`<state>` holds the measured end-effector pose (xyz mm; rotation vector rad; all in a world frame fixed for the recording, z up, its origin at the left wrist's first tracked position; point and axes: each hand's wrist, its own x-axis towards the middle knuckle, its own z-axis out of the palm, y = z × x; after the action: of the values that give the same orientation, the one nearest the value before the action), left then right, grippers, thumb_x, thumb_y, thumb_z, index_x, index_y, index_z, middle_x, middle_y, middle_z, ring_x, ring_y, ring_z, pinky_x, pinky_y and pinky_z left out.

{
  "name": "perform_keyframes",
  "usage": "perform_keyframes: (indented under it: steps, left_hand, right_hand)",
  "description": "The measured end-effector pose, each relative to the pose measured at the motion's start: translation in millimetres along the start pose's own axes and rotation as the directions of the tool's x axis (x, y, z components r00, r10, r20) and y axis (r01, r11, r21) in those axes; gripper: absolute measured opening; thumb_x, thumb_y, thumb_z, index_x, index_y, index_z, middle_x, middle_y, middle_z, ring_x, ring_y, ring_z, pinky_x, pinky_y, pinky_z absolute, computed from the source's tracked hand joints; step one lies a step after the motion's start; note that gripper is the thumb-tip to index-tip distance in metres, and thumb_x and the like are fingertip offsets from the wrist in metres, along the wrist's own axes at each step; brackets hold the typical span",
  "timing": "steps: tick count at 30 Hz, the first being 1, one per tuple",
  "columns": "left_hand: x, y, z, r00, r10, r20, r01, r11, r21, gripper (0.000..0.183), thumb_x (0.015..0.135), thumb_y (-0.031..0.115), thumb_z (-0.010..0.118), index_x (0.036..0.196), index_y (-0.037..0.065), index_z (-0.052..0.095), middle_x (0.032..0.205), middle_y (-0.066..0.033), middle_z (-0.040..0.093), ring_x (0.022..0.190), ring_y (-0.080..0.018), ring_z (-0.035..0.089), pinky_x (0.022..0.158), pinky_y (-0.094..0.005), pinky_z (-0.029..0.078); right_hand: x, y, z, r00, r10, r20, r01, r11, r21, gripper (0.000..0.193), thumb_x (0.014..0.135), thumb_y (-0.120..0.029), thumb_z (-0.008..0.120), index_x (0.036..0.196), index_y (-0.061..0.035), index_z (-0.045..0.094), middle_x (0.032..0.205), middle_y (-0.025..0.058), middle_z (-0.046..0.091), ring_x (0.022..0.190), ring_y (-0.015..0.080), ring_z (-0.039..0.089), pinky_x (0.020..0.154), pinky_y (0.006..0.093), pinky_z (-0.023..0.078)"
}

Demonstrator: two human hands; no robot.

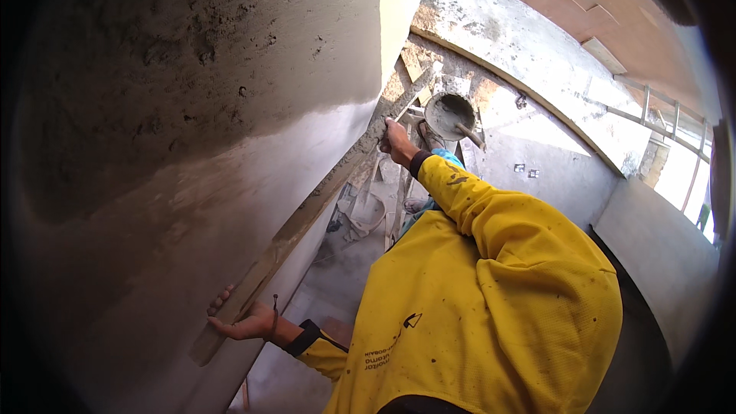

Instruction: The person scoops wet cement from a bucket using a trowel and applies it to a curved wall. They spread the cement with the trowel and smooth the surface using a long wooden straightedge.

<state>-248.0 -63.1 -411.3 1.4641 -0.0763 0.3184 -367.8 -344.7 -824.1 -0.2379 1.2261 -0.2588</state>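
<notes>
While a bucket [454,98] stands at two o'clock and a rough wall [184,92] at ten, the long, mortar-smeared board [291,241] slants from seven to one, left hand [245,325] and right hand [398,145] clamped around it.

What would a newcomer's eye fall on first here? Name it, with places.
First, the bright yellow top, filling the lower right. Next, the long board slanting along the wall, with the left hand gripping its lower end and the right hand on its upper part. Up and right of that hand, a round bucket holds grey material.
</notes>
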Motion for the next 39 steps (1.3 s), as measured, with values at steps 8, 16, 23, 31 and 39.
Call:
perform_keyframes:
  steps: [8,16,23,31,39]
  left_hand:
    - [-13,41,86,0.989,0.059,0.138,-0.063,0.998,0.026,0.023,0.097,0.033,0.055,0.09,0.01,0.053,0.083,-0.0019,0.051,0.074,-0.0166,0.054,0.076,-0.0375,0.046]
    - [-125,-58,175,0.87,0.051,0.49,-0.123,0.986,0.115,0.018,0.099,0.027,0.049,0.1,0.009,0.047,0.089,-0.0035,0.051,0.075,-0.0176,0.058,0.072,-0.0382,0.052]
    - [-116,-89,195,0.879,0.093,0.467,-0.198,0.963,0.181,0.024,0.102,0.033,0.046,0.101,0.01,0.045,0.088,-0.0026,0.044,0.082,-0.0166,0.053,0.074,-0.0367,0.045]
    - [-12,-131,163,0.594,0.504,0.627,-0.802,0.427,0.417,0.054,0.105,0.058,0.047,0.121,0.006,0.053,0.083,-0.0025,0.054,0.073,-0.0224,0.059,0.065,-0.0369,0.054]
    - [10,-113,127,0.437,0.518,0.735,-0.873,0.441,0.209,0.055,0.105,0.029,0.061,0.147,0.004,0.035,0.099,-0.0061,0.06,0.075,-0.0191,0.062,0.062,-0.0318,0.054]
  right_hand:
    - [-16,15,-70,0.95,0.259,0.176,-0.288,0.943,0.168,0.027,0.104,-0.038,0.045,0.111,-0.013,0.053,0.093,0.0043,0.052,0.069,0.0154,0.045,0.06,0.0349,0.041]
    - [10,3,-220,0.961,-0.061,-0.271,-0.137,0.744,-0.654,0.05,0.089,-0.024,0.057,0.135,-0.006,0.063,0.115,0.0196,0.072,0.089,0.0287,0.073,0.071,0.0409,0.058]
    - [101,9,-372,0.911,-0.234,-0.34,-0.278,0.262,-0.924,0.052,0.088,-0.022,0.055,0.133,0.0035,0.06,0.123,0.0339,0.066,0.12,0.0434,0.064,0.104,0.046,0.05]
    - [237,34,-398,0.871,-0.162,-0.464,-0.467,0.024,-0.884,0.054,0.091,-0.026,0.055,0.142,-0.0073,0.053,0.146,0.0212,0.055,0.139,0.04,0.05,0.114,0.056,0.039]
    - [292,85,-403,0.937,-0.277,-0.215,-0.234,-0.037,-0.972,0.032,0.1,-0.025,0.05,0.124,-0.004,0.057,0.108,0.0252,0.072,0.102,0.0427,0.072,0.086,0.0547,0.056]
